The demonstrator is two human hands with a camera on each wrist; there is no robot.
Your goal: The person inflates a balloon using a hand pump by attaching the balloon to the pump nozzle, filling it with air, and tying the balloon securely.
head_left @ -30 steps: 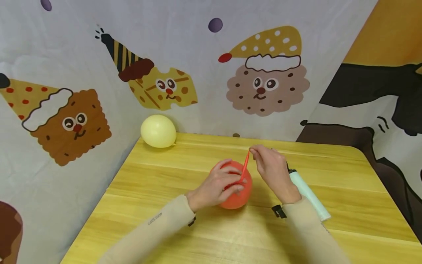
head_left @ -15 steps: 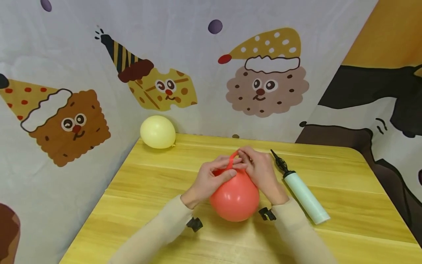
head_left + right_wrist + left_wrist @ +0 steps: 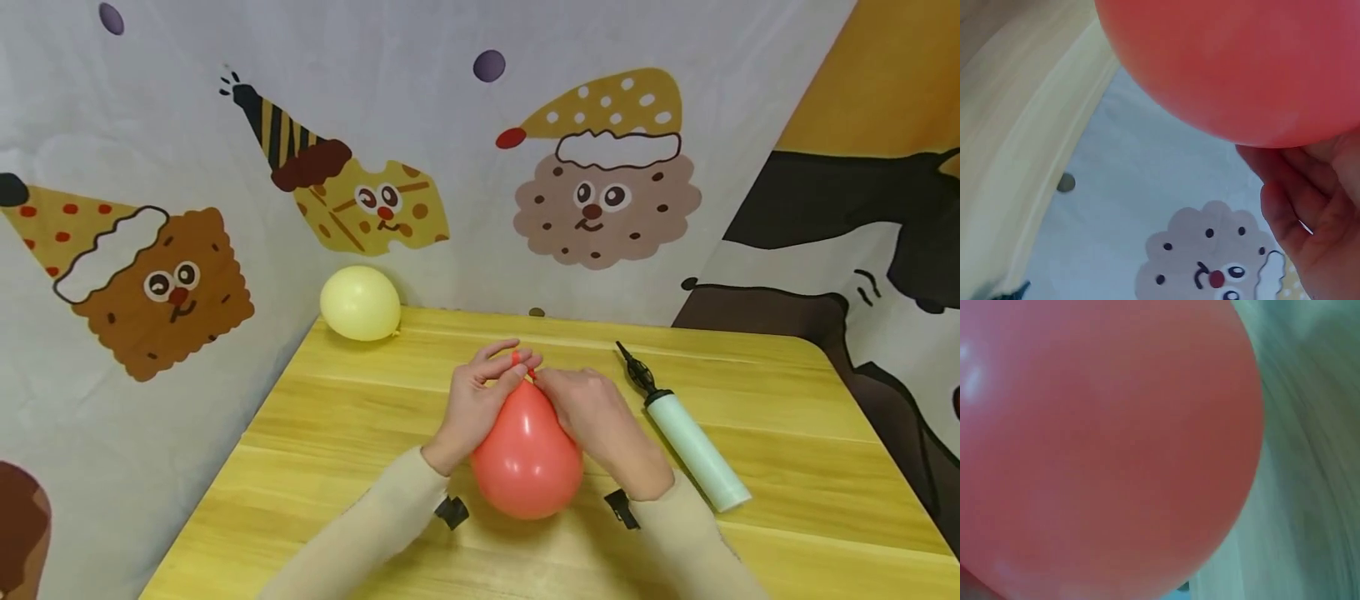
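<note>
An inflated red balloon (image 3: pixel 527 462) hangs between the hands with its neck end up, low over the table. My left hand (image 3: pixel 472 408) pinches the neck at the top, and a strip of red rubber wraps across its fingers. From the other side my right hand (image 3: pixel 603 421) grips the neck with curled fingers, close against the left fingertips. The balloon's round side (image 3: pixel 1110 444) fills most of the left wrist view. In the right wrist view, the right hand's fingers (image 3: pixel 1297 194) show just below the balloon, their tips partly hidden by it.
A mint-green hand pump (image 3: pixel 697 450) with a black nozzle lies on the wooden table (image 3: pixel 810 467), right of the right hand. At the back left corner sits a tied yellow balloon (image 3: pixel 360 304). A cartoon-printed cloth (image 3: pixel 465 275) hangs behind the table.
The red balloon has swung from under the left hand to hang below both hands. My right hand has moved left and down from the stretched neck's tip, and the neck now wraps the left fingers.
</note>
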